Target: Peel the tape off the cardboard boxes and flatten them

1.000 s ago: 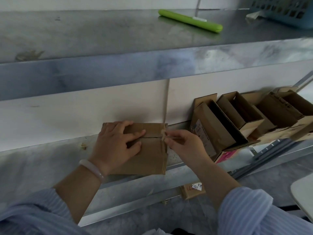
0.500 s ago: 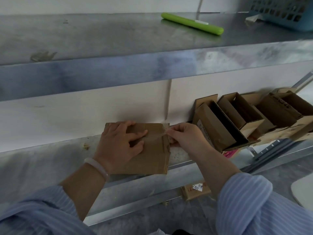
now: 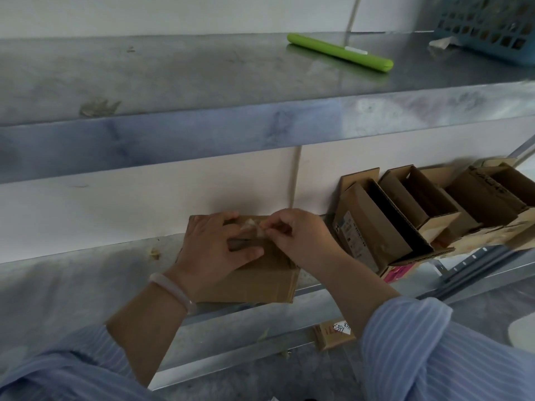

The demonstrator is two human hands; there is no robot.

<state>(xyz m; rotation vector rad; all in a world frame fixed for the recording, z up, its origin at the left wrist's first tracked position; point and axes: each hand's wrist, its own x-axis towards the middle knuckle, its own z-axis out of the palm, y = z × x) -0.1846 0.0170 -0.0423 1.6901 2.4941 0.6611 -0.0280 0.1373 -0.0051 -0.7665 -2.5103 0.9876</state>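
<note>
A small brown cardboard box (image 3: pixel 260 282) lies on the lower metal shelf (image 3: pixel 72 285), overhanging its front edge. My left hand (image 3: pixel 214 247) rests flat on the box top, fingers spread and pressing it down. My right hand (image 3: pixel 298 235) pinches a strip of clear tape (image 3: pixel 250 224) between thumb and fingers, lifted off the box top and pulled toward the left over the seam. Both hands cover most of the seam.
Several open cardboard boxes (image 3: pixel 376 227) lean in a row at the right of the same shelf. On the upper shelf lie a green bar-shaped tool (image 3: pixel 341 53) and a blue plastic basket (image 3: pixel 492 24). Another small box (image 3: pixel 333 332) sits below the shelf.
My right hand has moved left and up along the box top, peeling the tape from the right edge toward the middle. My left hand stays pressed on the box.
</note>
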